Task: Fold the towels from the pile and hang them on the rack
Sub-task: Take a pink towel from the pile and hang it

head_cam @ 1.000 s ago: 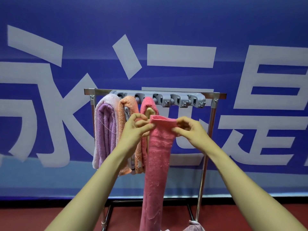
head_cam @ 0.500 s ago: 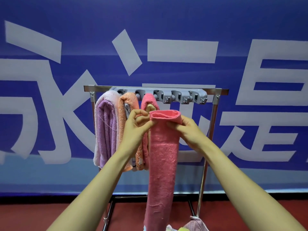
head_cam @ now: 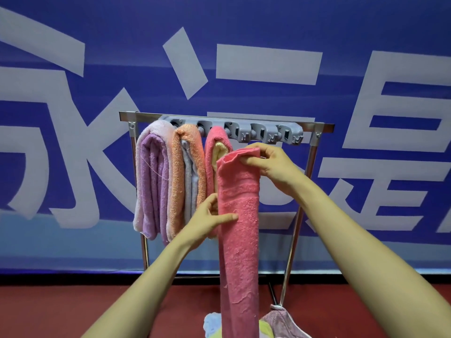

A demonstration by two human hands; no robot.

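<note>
Two hands on one towel, top fold under the free clips

One long pink terry towel, folded into a narrow strip, hangs with its long axis vertical in front of the chrome tube rack. The right hand pinches its top fold, thumb in front and fingers over the edge, just below the grey plastic clip strip. The free clips lie up and behind that hand, toward the rail's right end, so it looks the nearer hand for the hanging. The left hand grips the towel's left edge well below the top, thumb across the face. Three hung towel bundles fill the rail's left end. Half a second earlier both hands pinched the top fold, one at each corner. The left has since dropped down the edge, and the fold sits higher, closer to the strip.
</note>
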